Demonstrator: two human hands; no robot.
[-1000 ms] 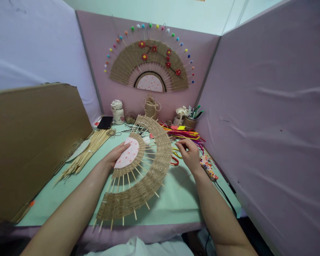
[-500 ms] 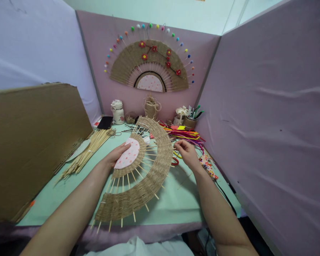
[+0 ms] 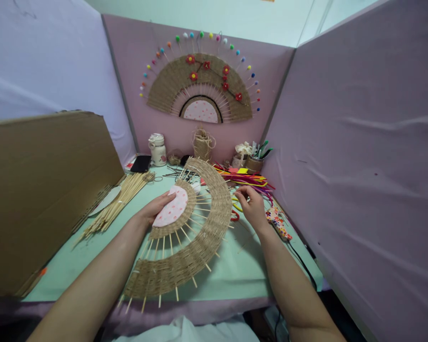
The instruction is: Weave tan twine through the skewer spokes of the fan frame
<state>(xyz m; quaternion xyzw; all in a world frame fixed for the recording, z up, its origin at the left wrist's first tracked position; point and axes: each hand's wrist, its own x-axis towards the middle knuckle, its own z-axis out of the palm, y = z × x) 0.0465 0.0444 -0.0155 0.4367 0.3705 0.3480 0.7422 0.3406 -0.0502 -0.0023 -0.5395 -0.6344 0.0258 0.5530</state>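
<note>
My left hand [image 3: 160, 207] grips a half-round woven fan [image 3: 217, 213] by its inner part, thumb lying on the pink dotted centre piece [image 3: 173, 207]. The fan is tilted, its rounded side facing right, with thin bamboo sticks showing between the two woven bands and poking out past the outer edge. Close to that right edge, my right hand [image 3: 249, 202] is closed in a pinch, thumb against the fingers. What sits between those fingertips, if anything, is too small to make out.
Left lie a bundle of bamboo sticks [image 3: 116, 206], a phone [image 3: 141, 164] and a big cardboard sheet [image 3: 50, 194]. Colourful pipe cleaners [image 3: 249, 178], a twine spool [image 3: 202, 144], a pen cup [image 3: 255, 164] and a floral-patterned glue gun [image 3: 278, 223] surround the fan. A decorated fan [image 3: 171, 83] hangs behind.
The fan has turned slightly clockwise in my left hand, its lower end shifting left and down. My right hand has moved a little to the right, away from the fan's edge.
</note>
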